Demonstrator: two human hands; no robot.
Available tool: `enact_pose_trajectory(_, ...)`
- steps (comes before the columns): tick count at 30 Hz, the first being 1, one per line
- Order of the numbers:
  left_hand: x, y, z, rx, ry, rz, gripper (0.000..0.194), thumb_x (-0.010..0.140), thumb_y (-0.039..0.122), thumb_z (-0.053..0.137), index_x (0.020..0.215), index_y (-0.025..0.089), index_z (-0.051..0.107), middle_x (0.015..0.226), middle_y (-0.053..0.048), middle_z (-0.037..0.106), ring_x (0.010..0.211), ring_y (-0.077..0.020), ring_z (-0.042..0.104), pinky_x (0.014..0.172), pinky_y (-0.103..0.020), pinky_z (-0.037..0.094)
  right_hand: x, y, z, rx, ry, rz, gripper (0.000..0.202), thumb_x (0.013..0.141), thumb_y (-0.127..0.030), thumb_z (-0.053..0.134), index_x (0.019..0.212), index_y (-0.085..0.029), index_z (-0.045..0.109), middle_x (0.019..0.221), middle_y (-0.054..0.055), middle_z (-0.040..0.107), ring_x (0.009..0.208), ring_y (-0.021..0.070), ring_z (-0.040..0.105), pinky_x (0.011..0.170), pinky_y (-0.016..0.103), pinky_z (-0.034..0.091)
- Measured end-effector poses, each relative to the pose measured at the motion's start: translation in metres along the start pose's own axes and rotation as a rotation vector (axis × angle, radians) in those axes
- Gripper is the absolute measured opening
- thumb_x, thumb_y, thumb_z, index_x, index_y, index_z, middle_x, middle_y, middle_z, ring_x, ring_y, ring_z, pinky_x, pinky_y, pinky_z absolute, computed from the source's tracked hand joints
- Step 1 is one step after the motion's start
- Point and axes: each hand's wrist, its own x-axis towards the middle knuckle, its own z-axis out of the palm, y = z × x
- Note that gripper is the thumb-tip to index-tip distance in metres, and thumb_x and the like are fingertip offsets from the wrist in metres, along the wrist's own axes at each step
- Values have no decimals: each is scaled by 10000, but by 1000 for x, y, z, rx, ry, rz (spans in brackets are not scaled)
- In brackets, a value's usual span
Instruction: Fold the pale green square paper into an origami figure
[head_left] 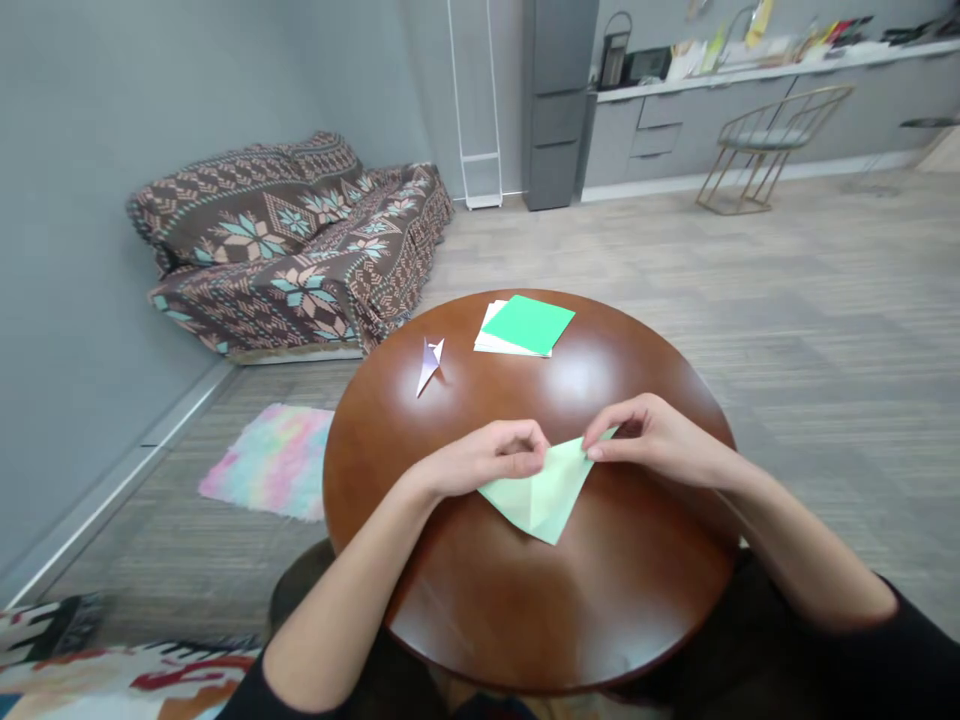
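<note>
A: Main thing?

B: Pale green paper [553,497], folded, over the middle of the round brown desk [637,600]; one corner points to the near edge. Can't tell if it touches the wood.

A: Hands?

B: Both pinching it. Left hand [501,457] at the upper left edge, thumb against fingers; right hand [645,432] near the upper right corner.

A: Farther out?

B: Far left, small purple-and-white folded shape [430,367]. Toward the far edge, bright green sheet [529,322] overlapping white sheets [491,341]. Off the desk, leftward: pastel rug [274,460], patterned sofa [300,240].
</note>
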Motion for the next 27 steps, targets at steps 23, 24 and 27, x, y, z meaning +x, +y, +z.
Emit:
enact_pose_trajectory(23,1,-8,11,1309,217,81,256,955,135,399,953,177,651,895,-81,690,841,-222,627,683,-301,433,9,23,32,-227,288,-74,191,875,-385,678,887,-220,774,867,43,772,777,242,688,741,375,522)
enact_pose_trajectory(24,1,-9,11,1334,206,65,234,946,130,411,947,176,641,899,-80,687,842,-223,624,674,-300,430,10,25,33,-298,288,-116,152,883,-343,669,862,-221,759,891,44,770,803,239,684,765,379,518)
enact_pose_trajectory(27,1,-7,14,1391,196,58,193,933,127,429,938,174,616,900,-80,679,814,-221,615,651,-303,427,11,30,36,-522,283,-281,113,904,-218,624,835,-221,715,995,70,745,946,253,654,855,404,497)
